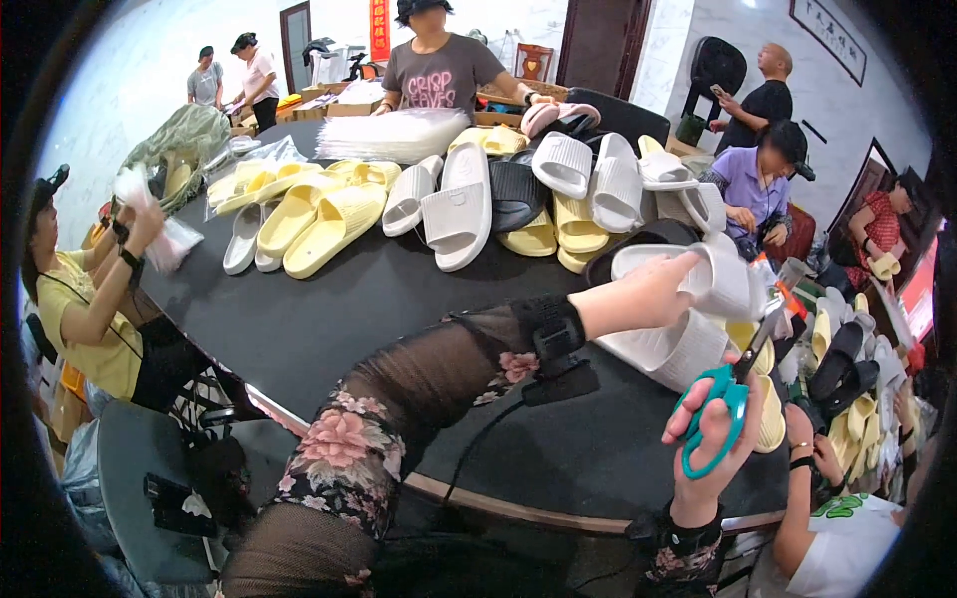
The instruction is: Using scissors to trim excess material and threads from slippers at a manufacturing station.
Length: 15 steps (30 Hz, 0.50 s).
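Note:
My left hand [638, 299] reaches across the black table and grips a pale grey slipper [723, 279] near its strap; part of the fingers is hidden behind it. Another pale grey slipper [678, 351] lies just below. In my right hand [733, 456] is a pair of scissors [726, 444] with teal handles, the fingers through the loops. The dark blades point up and right, close beside the slippers. Yellow slippers [771, 417] lie to the right of the scissors.
Across the table [359, 334] stand yellow, grey and black slippers [454, 209], with a stack of clear plastic bags [389, 135] behind them. A large slipper pile [847, 369] is on the right. Several people work around the table. A grey chair [140, 488] stands at lower left.

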Tool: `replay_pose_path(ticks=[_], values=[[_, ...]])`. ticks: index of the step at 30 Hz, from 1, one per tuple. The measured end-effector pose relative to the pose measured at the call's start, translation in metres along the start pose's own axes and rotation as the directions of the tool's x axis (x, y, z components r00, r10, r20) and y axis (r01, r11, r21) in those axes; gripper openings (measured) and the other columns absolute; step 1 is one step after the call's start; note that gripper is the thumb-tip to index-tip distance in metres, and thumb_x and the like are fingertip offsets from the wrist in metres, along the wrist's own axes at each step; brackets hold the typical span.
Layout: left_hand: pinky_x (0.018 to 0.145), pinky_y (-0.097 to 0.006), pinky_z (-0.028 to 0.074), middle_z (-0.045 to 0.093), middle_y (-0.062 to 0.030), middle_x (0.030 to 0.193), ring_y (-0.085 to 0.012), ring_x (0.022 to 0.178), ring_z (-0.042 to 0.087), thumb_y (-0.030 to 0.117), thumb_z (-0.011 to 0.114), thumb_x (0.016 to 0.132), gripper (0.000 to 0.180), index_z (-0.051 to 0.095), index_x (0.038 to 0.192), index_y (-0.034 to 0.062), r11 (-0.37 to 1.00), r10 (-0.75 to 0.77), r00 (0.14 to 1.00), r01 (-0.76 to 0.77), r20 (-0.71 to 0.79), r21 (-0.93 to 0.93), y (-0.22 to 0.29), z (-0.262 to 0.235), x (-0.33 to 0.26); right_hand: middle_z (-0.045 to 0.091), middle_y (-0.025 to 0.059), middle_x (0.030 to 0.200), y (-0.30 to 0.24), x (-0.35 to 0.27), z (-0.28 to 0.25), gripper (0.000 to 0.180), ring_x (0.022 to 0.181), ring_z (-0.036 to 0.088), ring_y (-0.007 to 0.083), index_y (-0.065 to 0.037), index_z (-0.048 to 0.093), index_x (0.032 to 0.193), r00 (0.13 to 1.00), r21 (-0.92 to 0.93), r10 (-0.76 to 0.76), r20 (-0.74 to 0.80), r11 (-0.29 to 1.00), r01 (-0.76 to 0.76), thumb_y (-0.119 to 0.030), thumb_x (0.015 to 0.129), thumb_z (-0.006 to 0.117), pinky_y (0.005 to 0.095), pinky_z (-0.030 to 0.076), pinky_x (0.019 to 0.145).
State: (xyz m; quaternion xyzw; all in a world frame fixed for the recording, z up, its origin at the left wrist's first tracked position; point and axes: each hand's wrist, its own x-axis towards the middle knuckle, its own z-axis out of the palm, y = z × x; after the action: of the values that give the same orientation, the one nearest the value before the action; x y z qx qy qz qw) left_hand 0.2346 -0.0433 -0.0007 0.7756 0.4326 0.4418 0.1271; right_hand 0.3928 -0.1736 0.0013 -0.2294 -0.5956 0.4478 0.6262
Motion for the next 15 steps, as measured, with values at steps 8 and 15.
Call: replay_pose_path(ticks=[8, 15], values=[[0.081, -0.039, 0.048, 0.062, -0.0223, 0.096, -0.035, 0.092, 0.06, 0.011, 0.06, 0.077, 0.031, 0.058, 0.105, -0.0028, 0.935, -0.107, 0.965, 0.18, -0.238, 0.307, -0.062, -0.102, -0.059, 0.057, 0.0091, 0.077, 0.016, 0.002, 0.011, 0.049, 0.052, 0.052, 0.0103, 0.001, 0.039, 0.124, 0.979, 0.05, 0.135, 0.153, 0.988, -0.144, -0.018, 0.085, 0.062, 0.021, 0.044, 0.045], [0.07, -0.04, 0.048, 0.063, -0.0229, 0.096, -0.0331, 0.083, 0.062, 0.014, 0.052, 0.082, 0.029, 0.056, 0.101, -0.0068, 0.707, -0.169, 0.553, 0.645, -0.816, 0.291, -0.212, -0.264, -0.182, 0.056, 0.0071, 0.079, 0.032, -0.001, 0.031, 0.046, 0.054, 0.053, 0.0085, -0.003, 0.04, 0.124, 0.91, -0.093, 0.221, 0.351, 0.975, -0.201, -0.014, 0.085, 0.062, 0.02, 0.045, 0.046]])
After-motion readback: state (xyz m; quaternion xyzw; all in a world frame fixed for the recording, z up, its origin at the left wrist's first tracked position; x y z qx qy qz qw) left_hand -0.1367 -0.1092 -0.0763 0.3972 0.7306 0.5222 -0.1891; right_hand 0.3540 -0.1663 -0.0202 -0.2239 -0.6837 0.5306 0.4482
